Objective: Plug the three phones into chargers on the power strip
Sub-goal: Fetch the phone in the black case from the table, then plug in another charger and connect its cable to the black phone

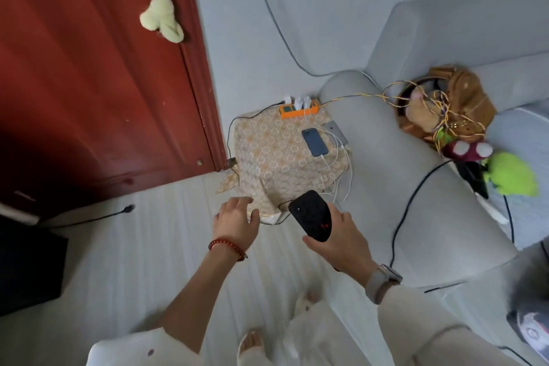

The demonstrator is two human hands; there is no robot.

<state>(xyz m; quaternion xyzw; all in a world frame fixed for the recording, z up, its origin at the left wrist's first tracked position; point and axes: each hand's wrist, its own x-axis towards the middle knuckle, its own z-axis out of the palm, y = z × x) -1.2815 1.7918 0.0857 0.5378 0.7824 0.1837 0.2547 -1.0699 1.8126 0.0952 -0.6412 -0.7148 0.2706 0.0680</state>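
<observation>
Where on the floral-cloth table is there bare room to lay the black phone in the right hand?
Free: the cloth's left and middle, bordered by the orange power strip behind and the blue phone to the right. Crowded: the right edge, where the blue and silver phone lie among white cables. The black phone fits left.

Black phone [310, 215] held; two phones [315, 142] cabled by strip [298, 108].

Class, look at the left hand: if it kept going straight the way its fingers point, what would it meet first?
Most likely the flowered cloth on the small table: the left hand is open, its fingers aimed at the cloth's near edge. Depth is hard to judge.
</observation>
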